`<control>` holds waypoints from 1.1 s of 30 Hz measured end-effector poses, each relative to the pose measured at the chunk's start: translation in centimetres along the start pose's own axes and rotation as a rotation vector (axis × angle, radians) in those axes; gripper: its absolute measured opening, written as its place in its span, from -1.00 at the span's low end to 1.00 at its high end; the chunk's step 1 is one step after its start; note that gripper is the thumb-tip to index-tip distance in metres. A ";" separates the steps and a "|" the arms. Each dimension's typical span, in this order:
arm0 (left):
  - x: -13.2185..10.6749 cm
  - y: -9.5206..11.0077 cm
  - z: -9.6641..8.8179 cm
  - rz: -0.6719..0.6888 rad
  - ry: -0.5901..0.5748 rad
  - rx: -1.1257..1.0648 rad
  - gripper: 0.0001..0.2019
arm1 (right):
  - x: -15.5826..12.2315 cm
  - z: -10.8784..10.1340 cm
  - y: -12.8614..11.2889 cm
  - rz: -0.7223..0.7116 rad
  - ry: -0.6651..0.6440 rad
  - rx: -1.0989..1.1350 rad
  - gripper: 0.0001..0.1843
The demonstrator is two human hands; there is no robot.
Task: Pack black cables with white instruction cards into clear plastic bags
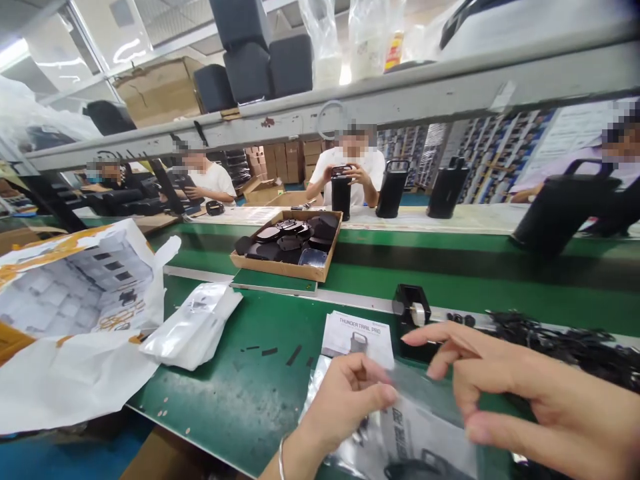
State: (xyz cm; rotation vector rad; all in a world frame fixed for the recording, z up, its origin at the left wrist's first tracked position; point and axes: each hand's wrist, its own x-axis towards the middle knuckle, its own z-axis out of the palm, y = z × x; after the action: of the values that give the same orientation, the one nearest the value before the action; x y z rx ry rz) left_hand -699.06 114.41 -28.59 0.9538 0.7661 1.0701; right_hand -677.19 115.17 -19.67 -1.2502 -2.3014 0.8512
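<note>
My left hand [345, 403] pinches the upper edge of a clear plastic bag [435, 420] low in the head view. Inside the bag lie a printed leaflet and a black item, probably a coiled cable, cut off by the bottom edge. My right hand [530, 393] hovers at the bag's right side, fingers apart and holding nothing. Behind my hands lies a stack of leaflets [357, 333] printed "Thunder Trail Pro". A black tape dispenser [410, 310] stands beyond my right fingertips. Black cables [565, 347] are heaped at the right, partly covered by my right hand.
A stack of clear bags [195, 327] lies left, beside a torn white-and-orange package [75, 287]. Black parts fill a cardboard tray [285, 270]. Black cylindrical devices [393, 190] stand across the green belt [450, 267]. A person [350, 173] opposite handles one. A shelf [280, 123] spans overhead.
</note>
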 end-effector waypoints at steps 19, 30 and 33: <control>0.2 0.5 -1.5 0.078 0.148 0.098 -0.71 | -0.2 8.1 6.1 0.118 0.280 0.314 -0.74; 0.7 -3.5 -1.1 -0.034 0.190 0.315 -0.64 | 2.3 6.9 9.2 0.457 0.643 0.131 -0.55; 0.5 -3.5 -1.0 -0.007 0.188 0.335 -0.69 | 4.6 6.0 10.4 0.542 0.534 0.200 -0.62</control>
State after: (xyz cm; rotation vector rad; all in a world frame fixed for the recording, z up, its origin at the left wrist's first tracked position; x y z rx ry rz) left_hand -698.54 114.48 -32.23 1.1407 1.1275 1.0541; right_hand -676.76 121.45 -30.89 -1.7784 -1.4482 0.7620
